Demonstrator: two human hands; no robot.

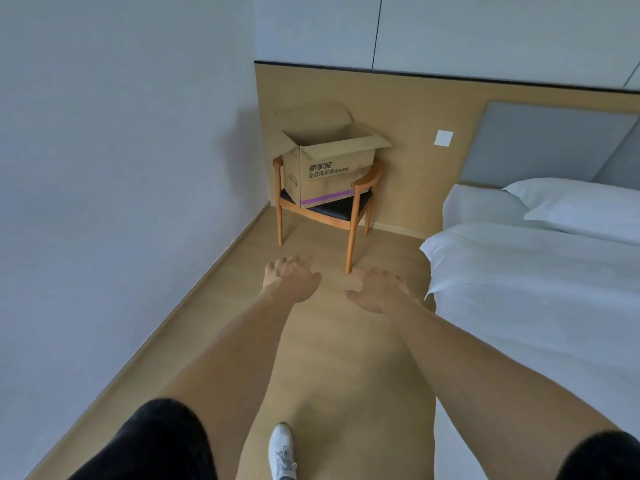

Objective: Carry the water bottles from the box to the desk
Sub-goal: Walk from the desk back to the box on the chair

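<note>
Left fingers (287,263): I see them loose and a bit curled. They hold nothing.
Right fingers (388,277): spread out, palm down, holding nothing.
Left hand (292,278): stretched out in front of me, above the floor (329,358).
Right hand (375,289): out beside the left one, close to the bed (536,289).
Box (329,164): a brown box, well ahead of both hands. It sits on a wooden chair (353,220) in the corner. Its flaps are open and point up. Its long side with the writing faces me.
Water bottles: I cannot see any inside the box.
Shoe (282,452): white, on the floor below my arms.
</note>
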